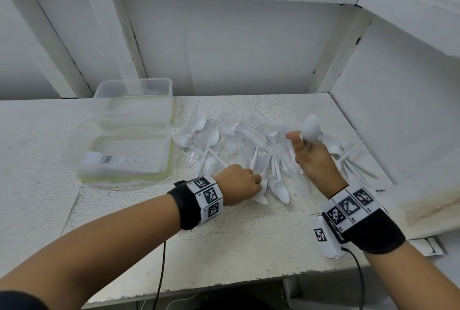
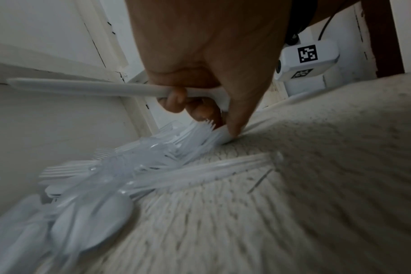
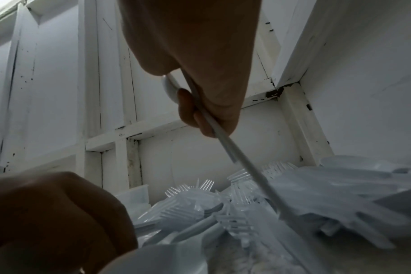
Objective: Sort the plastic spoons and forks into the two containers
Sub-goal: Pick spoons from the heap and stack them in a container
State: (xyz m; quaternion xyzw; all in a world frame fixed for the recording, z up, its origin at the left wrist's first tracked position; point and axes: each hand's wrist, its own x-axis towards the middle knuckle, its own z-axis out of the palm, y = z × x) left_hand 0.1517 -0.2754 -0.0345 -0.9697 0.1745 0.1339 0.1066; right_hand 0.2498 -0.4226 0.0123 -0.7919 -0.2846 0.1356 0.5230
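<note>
A heap of white and clear plastic spoons and forks (image 1: 249, 140) lies across the middle of the white shelf. My left hand (image 1: 242, 182) grips a white spoon (image 1: 261, 189) at the heap's near edge; its handle (image 2: 82, 89) sticks out past my curled fingers (image 2: 176, 100), and the bowl touches the shelf. My right hand (image 1: 313, 158) holds another white spoon (image 1: 310, 127) above the heap, bowl up, its handle (image 3: 235, 152) running down through my fingers. Two clear containers stand at the left: the near one (image 1: 87, 135) holds stacked forks (image 1: 117, 159), the far one (image 1: 159, 85) looks empty.
White walls close off the shelf at the back and on the right (image 1: 398, 110). The shelf's front edge (image 1: 224, 284) is chipped. Cables hang from both wrist cameras (image 1: 328, 237). Bare shelf surface (image 1: 37, 160) lies left of the containers.
</note>
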